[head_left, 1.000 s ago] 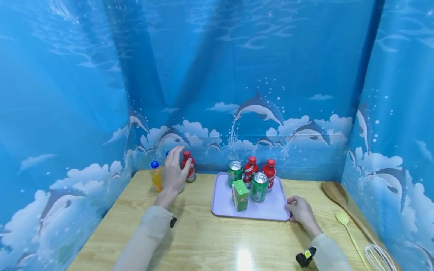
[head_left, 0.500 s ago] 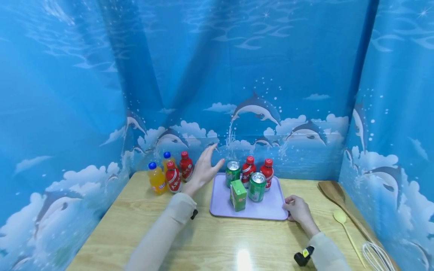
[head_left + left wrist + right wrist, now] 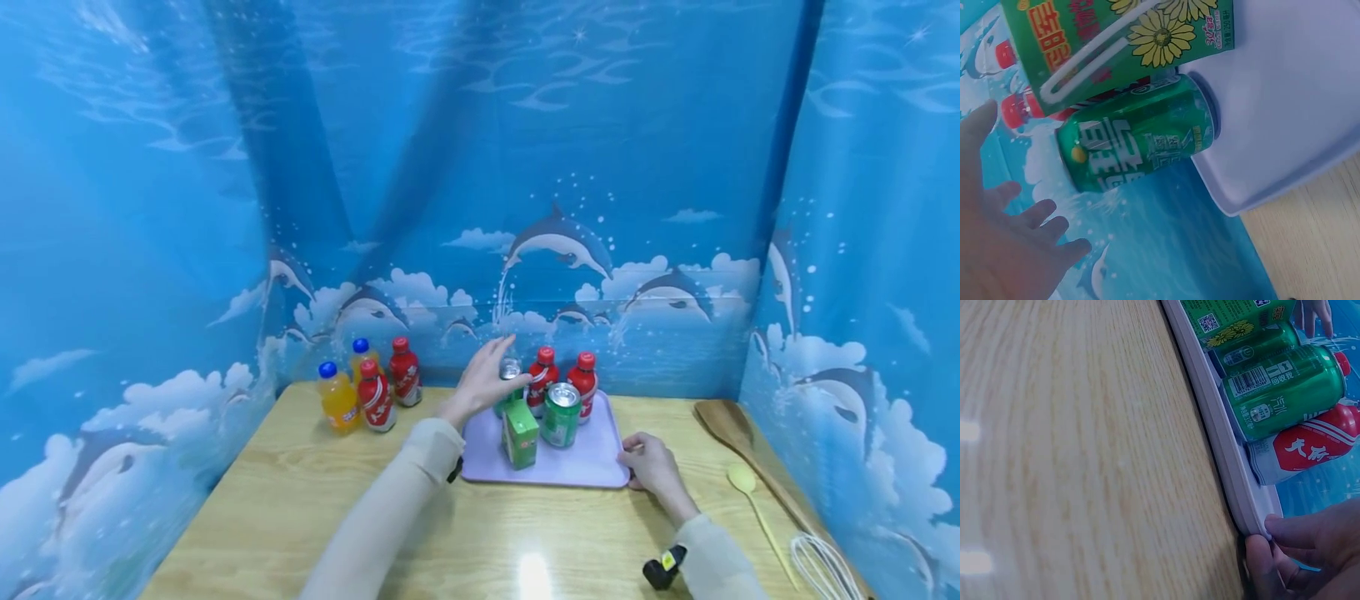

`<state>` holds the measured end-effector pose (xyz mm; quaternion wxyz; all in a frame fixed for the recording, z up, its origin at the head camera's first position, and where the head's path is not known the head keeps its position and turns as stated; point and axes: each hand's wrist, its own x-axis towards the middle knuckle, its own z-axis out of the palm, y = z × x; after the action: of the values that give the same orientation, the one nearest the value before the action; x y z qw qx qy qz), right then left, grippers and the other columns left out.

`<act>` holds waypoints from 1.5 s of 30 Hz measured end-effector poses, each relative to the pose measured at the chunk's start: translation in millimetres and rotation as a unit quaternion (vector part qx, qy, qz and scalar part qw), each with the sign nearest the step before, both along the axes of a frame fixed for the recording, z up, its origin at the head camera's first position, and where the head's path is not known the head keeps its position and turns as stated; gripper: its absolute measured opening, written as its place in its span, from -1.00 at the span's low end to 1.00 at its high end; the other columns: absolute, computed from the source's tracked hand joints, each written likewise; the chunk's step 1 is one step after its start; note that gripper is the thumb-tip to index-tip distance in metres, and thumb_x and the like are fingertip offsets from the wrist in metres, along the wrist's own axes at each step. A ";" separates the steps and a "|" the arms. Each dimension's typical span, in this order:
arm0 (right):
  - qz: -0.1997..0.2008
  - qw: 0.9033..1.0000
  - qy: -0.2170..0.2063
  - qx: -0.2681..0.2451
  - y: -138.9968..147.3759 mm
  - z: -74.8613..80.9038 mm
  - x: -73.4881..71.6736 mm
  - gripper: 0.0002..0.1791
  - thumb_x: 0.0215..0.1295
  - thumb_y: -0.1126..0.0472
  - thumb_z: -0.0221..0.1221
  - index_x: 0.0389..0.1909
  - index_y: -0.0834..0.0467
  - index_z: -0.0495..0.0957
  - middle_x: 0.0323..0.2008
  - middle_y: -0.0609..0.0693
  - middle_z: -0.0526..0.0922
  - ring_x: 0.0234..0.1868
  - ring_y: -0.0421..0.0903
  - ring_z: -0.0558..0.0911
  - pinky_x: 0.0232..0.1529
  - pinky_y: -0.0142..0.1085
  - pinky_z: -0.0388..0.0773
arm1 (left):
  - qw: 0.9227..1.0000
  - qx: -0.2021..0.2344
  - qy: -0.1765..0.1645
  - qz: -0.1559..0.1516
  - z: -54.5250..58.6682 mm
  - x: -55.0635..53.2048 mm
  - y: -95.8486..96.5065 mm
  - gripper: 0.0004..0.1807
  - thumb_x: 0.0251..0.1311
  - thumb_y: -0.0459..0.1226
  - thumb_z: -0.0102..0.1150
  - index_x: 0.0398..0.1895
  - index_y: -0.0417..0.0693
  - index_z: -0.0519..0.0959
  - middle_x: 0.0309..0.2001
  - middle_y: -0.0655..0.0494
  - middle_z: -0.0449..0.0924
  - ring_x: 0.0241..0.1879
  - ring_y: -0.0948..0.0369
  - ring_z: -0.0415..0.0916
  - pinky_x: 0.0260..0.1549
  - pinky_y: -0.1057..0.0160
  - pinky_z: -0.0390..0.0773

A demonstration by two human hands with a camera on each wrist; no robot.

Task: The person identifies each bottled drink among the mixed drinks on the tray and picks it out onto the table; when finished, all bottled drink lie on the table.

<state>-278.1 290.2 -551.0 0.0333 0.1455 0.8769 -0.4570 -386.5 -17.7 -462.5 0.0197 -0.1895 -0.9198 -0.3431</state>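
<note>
My left hand (image 3: 483,385) hovers beside the back-left green can (image 3: 504,402), fingers extended and holding nothing. In the left wrist view that can (image 3: 1138,134) stands apart from the fingers. The lilac tray (image 3: 585,468) also carries a green juice carton (image 3: 521,435) with a straw, another green can (image 3: 561,417) and two red bottles (image 3: 585,383). At the tray's front right corner, my right hand (image 3: 651,463) pinches the rim between thumb and fingers, as the right wrist view shows on the tray rim (image 3: 1235,478).
Two orange drink bottles (image 3: 339,400) and two red bottles (image 3: 377,398) stand at the table's back left. A wooden spatula (image 3: 726,425), a yellow spoon (image 3: 742,479) and a white whisk (image 3: 821,567) lie along the right side. A dolphin-print curtain (image 3: 555,242) closes off the back and sides.
My left hand has moved right from the bottles at the left to the back-left can on the tray. The right hand keeps its pinch on the tray corner; the view has shifted slightly.
</note>
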 end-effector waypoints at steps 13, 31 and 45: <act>-0.002 1.000 -0.008 0.003 -8.0 -3.1 2.1 -0.71 0.45 0.32 0.20 0.10 0.40 0.53 -0.30 0.20 0.64 -0.49 -0.11 0.63 -0.52 -0.30 0.70 | 0.998 -0.058 -0.030 -0.005 -12.9 -14.1 19.0 -0.05 0.27 0.20 0.38 0.67 0.40 0.16 0.71 0.03 0.05 0.70 -0.09 -0.01 0.63 -0.32 0.11; -0.014 1.000 -0.003 0.000 -4.0 -5.4 1.5 -0.73 0.42 0.33 0.23 0.06 0.38 0.56 -0.34 0.17 0.64 -0.51 -0.13 0.62 -0.53 -0.30 0.70 | 0.990 -0.140 0.021 -0.012 -19.2 -22.6 37.3 -0.08 0.20 0.13 0.48 0.61 0.33 0.30 0.66 0.16 0.21 0.72 -0.04 -0.05 0.67 -0.34 -0.18; -0.018 1.000 0.008 0.008 -0.8 -3.6 -0.6 -0.73 0.40 0.31 0.25 0.03 0.37 0.57 -0.36 0.14 0.65 -0.55 -0.15 0.61 -0.56 -0.32 0.67 | 0.985 -0.147 0.090 -0.019 -20.5 -27.0 43.3 -0.17 0.18 0.14 0.49 0.51 0.22 0.44 0.50 0.15 0.50 0.66 0.01 0.14 0.69 -0.27 -0.14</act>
<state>-278.7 289.4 -554.7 0.0170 0.1575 0.8779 -0.4518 -413.5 25.6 -483.0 0.0674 -0.2375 -0.9511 -0.1859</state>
